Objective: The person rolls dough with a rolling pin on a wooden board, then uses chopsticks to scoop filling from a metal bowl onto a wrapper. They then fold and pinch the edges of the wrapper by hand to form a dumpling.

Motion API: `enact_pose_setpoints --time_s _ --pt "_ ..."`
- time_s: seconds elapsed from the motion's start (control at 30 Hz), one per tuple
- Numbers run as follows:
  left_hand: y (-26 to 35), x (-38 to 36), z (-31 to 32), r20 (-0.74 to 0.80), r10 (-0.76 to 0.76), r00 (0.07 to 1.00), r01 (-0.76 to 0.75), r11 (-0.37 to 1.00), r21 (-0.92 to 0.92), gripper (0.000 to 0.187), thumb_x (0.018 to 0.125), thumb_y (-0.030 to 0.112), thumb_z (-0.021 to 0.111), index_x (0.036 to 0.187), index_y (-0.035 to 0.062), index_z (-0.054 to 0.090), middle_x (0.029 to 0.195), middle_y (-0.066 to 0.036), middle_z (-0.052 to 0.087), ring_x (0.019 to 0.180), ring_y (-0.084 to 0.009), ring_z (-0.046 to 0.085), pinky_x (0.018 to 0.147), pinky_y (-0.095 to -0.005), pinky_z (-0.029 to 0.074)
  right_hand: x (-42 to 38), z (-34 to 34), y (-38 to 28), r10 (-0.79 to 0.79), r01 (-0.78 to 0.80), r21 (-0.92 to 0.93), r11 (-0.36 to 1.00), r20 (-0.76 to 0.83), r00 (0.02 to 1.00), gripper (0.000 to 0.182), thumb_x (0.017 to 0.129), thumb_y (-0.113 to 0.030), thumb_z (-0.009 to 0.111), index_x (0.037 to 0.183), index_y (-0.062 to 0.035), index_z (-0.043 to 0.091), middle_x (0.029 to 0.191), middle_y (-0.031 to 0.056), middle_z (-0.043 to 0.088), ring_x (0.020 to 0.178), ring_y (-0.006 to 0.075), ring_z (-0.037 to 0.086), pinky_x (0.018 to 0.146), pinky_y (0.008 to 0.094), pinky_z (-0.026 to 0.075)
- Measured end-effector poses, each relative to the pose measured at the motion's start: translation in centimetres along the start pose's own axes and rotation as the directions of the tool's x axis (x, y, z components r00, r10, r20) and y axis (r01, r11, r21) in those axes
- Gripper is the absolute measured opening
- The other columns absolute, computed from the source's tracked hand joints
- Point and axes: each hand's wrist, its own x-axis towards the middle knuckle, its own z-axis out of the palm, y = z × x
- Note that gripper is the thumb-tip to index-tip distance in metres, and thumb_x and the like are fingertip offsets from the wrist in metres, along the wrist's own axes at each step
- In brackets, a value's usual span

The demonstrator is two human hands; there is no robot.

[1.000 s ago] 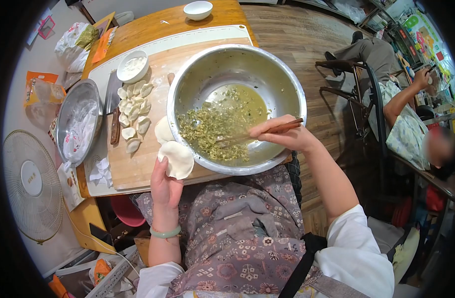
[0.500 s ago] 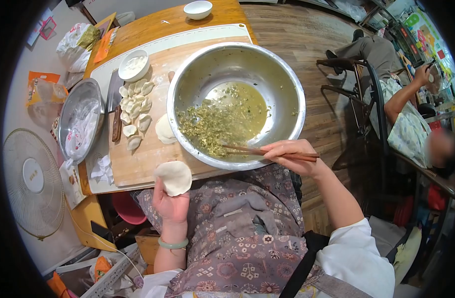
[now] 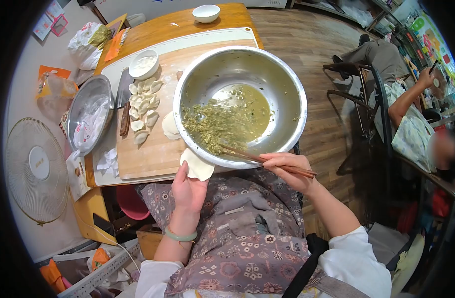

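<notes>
My left hand [image 3: 189, 193] holds a round, pale dough wrapper [image 3: 198, 168] by its edge, close to the near rim of a large steel bowl [image 3: 300, 107]. In my right hand [image 3: 293, 171] is a pair of chopsticks [image 3: 250, 155], gripped near the back. Their tips reach over the rim into a chopped greenish filling [image 3: 201, 121], heaped on the bowl's left side beside yellowish liquid. Another flat dough wrapper [image 3: 170, 128] lies on the wooden board [image 3: 148, 166], partly hidden by the bowl. Left of it sit several small pale dough pieces [image 3: 144, 104].
A small white bowl of white powder [image 3: 144, 64] and a wooden-handled knife [image 3: 124, 119] lie left of the dough. Further left are a metal basin [image 3: 107, 107] with plastic bags and a fan [image 3: 37, 169]. A seated person [image 3: 411, 114] is at the right.
My left hand has moved right and up with the dough wrapper, now close to the bowl's rim. The chopsticks have stayed in the filling. The view has shifted slightly.
</notes>
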Motion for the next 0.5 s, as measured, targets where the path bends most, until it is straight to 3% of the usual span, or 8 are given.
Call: enact_pose_setpoints --time_s 0.2,0.3,0.43,0.5 --pt "-0.7 -0.3 0.8 0.049 0.010 0.999 -0.011 1.000 0.004 0.041 0.097 0.018 0.028 0.133 0.0002 0.033 0.134 -0.013 0.042 0.124 -0.0280 0.041 0.105 -0.0443 0.033 -0.9 1.0 -1.0 -0.066 0.068 0.026 0.997 -0.066 0.996 0.019 0.080 0.000 0.061 0.097 -0.0063 0.066 0.106 0.0127 0.064 0.095 0.0231 0.063 0.082 0.0298 0.049" --pt "-0.7 -0.4 0.5 0.073 0.008 0.997 -0.007 1.000 -0.004 0.040 0.097 0.019 0.028 0.133 0.0005 0.034 0.133 -0.013 0.043 0.123 -0.0274 0.042 0.104 -0.0439 0.034 -1.3 1.9 -1.9 -0.134 0.132 -0.051 0.990 -0.046 0.990 0.022 0.078 0.002 0.062 0.097 -0.0077 0.066 0.106 0.0136 0.064 0.094 0.0245 0.064 0.080 0.0301 0.050" --pt "-0.5 -0.7 0.5 0.102 -0.001 0.995 0.006 0.999 -0.047 0.040 0.098 0.021 0.028 0.132 0.0010 0.035 0.131 -0.013 0.045 0.121 -0.0272 0.044 0.102 -0.0436 0.036 -1.5 3.5 -2.7 -0.289 0.289 -0.120 0.950 0.020 0.957 0.025 0.074 0.005 0.065 0.096 -0.0077 0.068 0.106 0.0154 0.063 0.088 0.0241 0.065 0.077 0.0276 0.051" --pt "-0.6 -0.5 0.0 0.091 0.011 0.996 -0.005 0.998 -0.066 0.040 0.098 0.021 0.028 0.131 0.0010 0.036 0.130 -0.013 0.046 0.120 -0.0272 0.045 0.102 -0.0437 0.036 -1.2 3.5 -3.6 -0.371 0.393 -0.193 0.899 0.140 0.918 0.026 0.072 0.003 0.066 0.096 -0.0068 0.068 0.107 0.0161 0.062 0.088 0.0249 0.064 0.078 0.0280 0.051"
